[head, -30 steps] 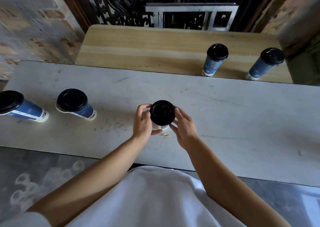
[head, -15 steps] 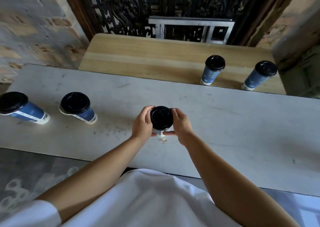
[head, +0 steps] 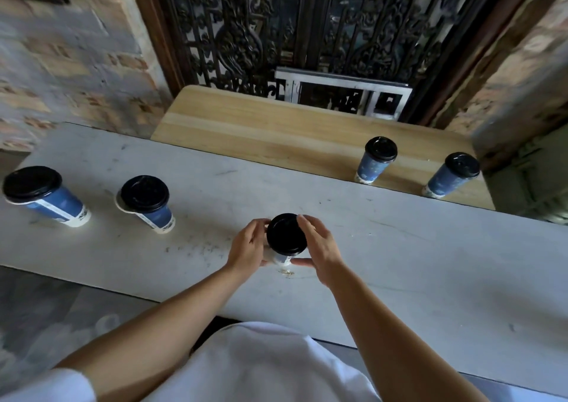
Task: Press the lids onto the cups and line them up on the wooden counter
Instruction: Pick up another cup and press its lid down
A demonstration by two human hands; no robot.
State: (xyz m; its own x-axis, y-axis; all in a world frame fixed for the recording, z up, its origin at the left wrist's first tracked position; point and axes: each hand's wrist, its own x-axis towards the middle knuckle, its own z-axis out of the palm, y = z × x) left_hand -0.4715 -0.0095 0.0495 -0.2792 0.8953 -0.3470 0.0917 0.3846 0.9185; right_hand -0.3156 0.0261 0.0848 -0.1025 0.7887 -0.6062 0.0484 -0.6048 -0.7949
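A blue paper cup with a black lid (head: 286, 234) stands on the grey stone table (head: 399, 248) in front of me. My left hand (head: 247, 246) grips its left side, fingers curled round the rim and wall. My right hand (head: 319, 246) curls round its right side, thumb under the lid's edge. Two more lidded blue cups (head: 144, 202) (head: 43, 197) stand at the table's left. Two lidded cups (head: 376, 158) (head: 451, 174) stand on the wooden counter (head: 261, 128) at its right end.
A dark ornate iron grille (head: 276, 32) and a metal frame (head: 341, 94) rise behind the counter. Brick walls (head: 61, 63) flank both sides. The wooden counter sits lower than and beyond the stone table. My white shirt fills the bottom of the view.
The view has tilted upward, showing more of the grille. Both hands stay on the cup; the right hand has slid further round its side.
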